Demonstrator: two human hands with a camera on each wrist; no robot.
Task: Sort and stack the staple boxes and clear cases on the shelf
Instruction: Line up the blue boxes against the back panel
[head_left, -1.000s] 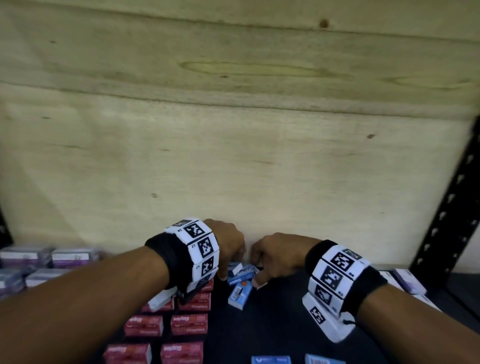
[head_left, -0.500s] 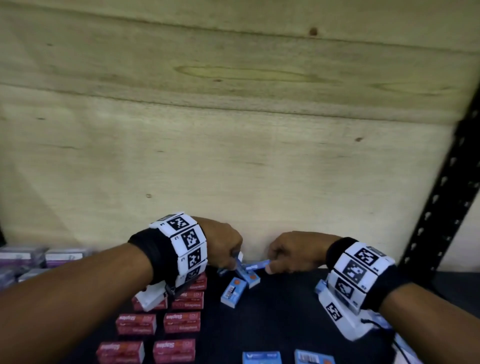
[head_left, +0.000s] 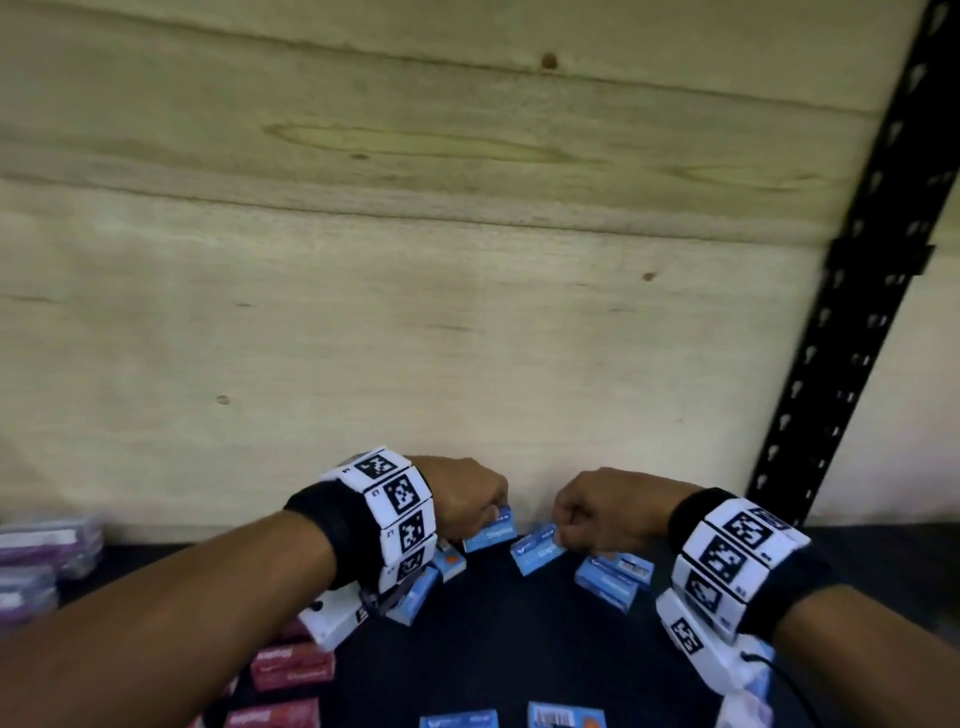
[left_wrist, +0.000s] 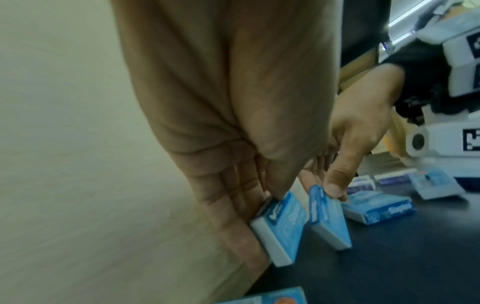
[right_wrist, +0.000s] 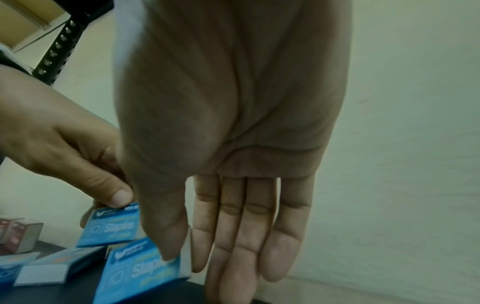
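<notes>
my left hand (head_left: 462, 496) pinches a blue staple box (head_left: 490, 531) between thumb and fingers, lifted off the dark shelf (head_left: 519, 649) close to the plywood back wall (head_left: 415, 312). my right hand (head_left: 605, 512) pinches a second blue staple box (head_left: 537, 550) just beside the first, the two not touching. more blue boxes (head_left: 613, 579) lie flat on the shelf to the right, red staple boxes (head_left: 293, 667) sit in rows at the left, and purple-labelled clear cases (head_left: 47, 545) are stacked at the far left
</notes>
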